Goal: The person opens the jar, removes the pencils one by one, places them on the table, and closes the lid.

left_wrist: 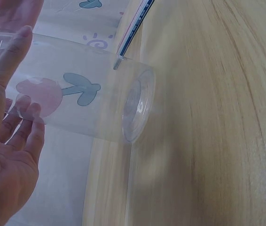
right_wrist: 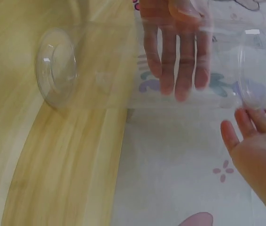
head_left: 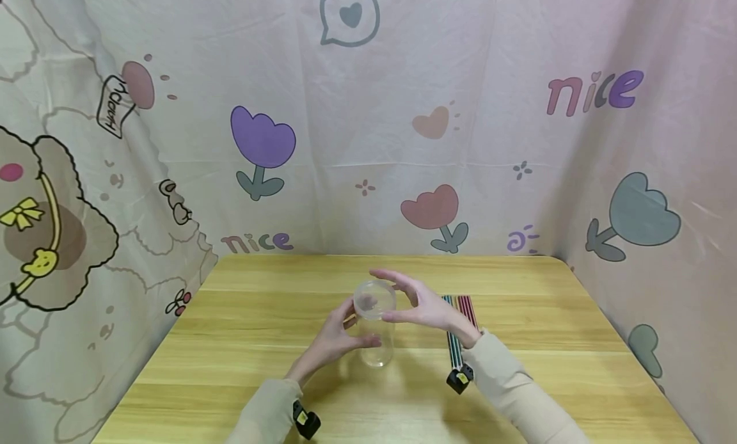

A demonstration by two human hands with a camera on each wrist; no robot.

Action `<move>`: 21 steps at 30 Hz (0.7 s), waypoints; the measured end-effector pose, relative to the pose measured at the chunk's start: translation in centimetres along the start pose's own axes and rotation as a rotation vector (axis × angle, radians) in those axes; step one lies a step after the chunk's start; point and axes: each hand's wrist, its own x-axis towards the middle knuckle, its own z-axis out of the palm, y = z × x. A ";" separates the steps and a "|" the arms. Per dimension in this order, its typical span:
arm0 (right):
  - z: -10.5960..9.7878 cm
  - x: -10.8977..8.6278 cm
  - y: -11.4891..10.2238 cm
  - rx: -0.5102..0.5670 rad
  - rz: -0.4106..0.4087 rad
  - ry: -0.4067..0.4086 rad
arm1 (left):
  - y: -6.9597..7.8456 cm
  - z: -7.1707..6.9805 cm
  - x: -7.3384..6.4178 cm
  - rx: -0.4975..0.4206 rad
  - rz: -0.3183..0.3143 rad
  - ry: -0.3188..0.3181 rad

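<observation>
A clear, see-through cylindrical jar (head_left: pixel 381 326) stands near the middle of the table, its base (left_wrist: pixel 139 108) at or close to the wood. My left hand (head_left: pixel 336 335) holds the jar's body from the left, thumb on the near side and fingers round the far side. Through the clear wall the left fingers (right_wrist: pixel 177 61) show in the right wrist view. At the top is a round transparent lid (head_left: pixel 375 299). My right hand (head_left: pixel 423 306) holds the lid's rim from the right, with the thumb at the near edge and the forefinger stretched over the far side.
A row of colored pencils (head_left: pixel 453 341) lies on the table to the right, partly hidden under the right wrist. The wooden table (head_left: pixel 259 303) reaches back to a printed cloth backdrop (head_left: pixel 357 111). Each wrist carries a small black camera (head_left: pixel 306 421).
</observation>
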 end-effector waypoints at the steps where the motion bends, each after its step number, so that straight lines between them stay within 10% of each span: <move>1: -0.1 0.0 0.1 0.017 -0.006 -0.017 | 0.0 0.0 0.0 0.001 0.000 -0.001; 13: 2.3 0.4 0.0 -0.238 0.034 0.273 | 0.2 0.0 0.0 0.006 0.005 0.004; 21: 1.2 0.2 0.0 -0.055 0.040 0.098 | 0.0 0.0 0.1 0.008 -0.003 0.008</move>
